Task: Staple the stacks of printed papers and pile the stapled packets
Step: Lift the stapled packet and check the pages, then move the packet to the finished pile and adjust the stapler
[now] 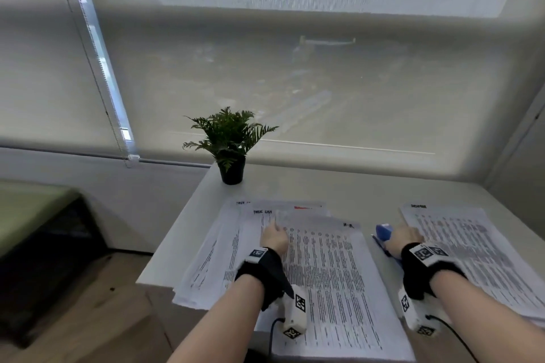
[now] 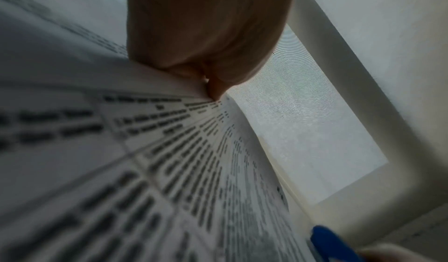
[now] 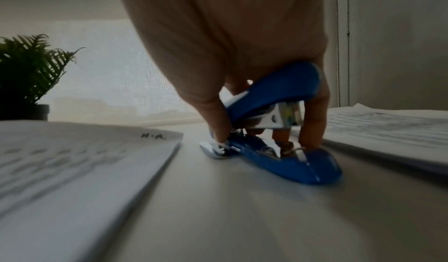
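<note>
A printed paper stack [image 1: 330, 274] lies in front of me, on top of other sheets [image 1: 212, 259] fanned out to the left. My left hand [image 1: 274, 237] pinches the stack's far left edge, and the paper [image 2: 169, 151] curls upward at the fingertips [image 2: 214, 90]. A blue stapler [image 1: 383, 232] sits on the table between this stack and a second paper pile [image 1: 472, 244] on the right. My right hand [image 1: 408, 236] grips the stapler's upper arm [image 3: 274, 93]. Its jaws gape wide, with the base [image 3: 290, 162] resting on the table.
A small potted fern [image 1: 230, 144] stands at the table's [image 1: 324, 186] far left corner, in front of a window with blinds. The table's left edge drops to a wooden floor, with dark furniture [image 1: 44, 244] beyond. The near edges of the papers overhang the table front.
</note>
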